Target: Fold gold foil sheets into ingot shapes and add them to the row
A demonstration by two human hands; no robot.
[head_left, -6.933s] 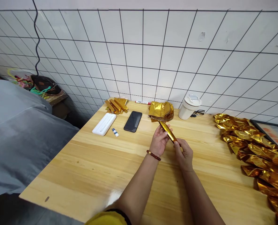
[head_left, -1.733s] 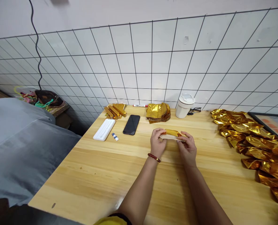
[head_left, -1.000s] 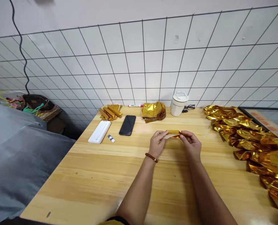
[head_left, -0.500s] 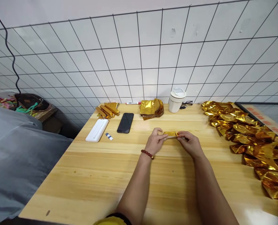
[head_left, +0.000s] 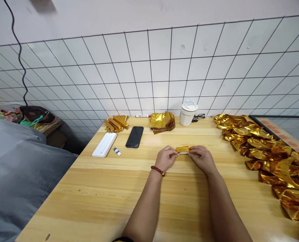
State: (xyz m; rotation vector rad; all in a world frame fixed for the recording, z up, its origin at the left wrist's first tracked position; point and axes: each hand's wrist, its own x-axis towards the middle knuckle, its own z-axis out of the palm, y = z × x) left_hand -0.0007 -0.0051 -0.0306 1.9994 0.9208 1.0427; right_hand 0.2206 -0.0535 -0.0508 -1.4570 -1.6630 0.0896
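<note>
Pinching one folded gold-foil paper [head_left: 183,149], ends clamped in my left hand [head_left: 165,159] and right hand [head_left: 204,160], nearer me than the lidded tumbler [head_left: 188,116].

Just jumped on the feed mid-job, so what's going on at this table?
A person's left hand and right hand hold a small gold piece by its opposite ends, above the wooden table. A stack of gold sheets lies farther back, just left of the white cup. Many shiny gold pieces lie crowded along the right side, and a phone lies to the left of the hands.
</note>
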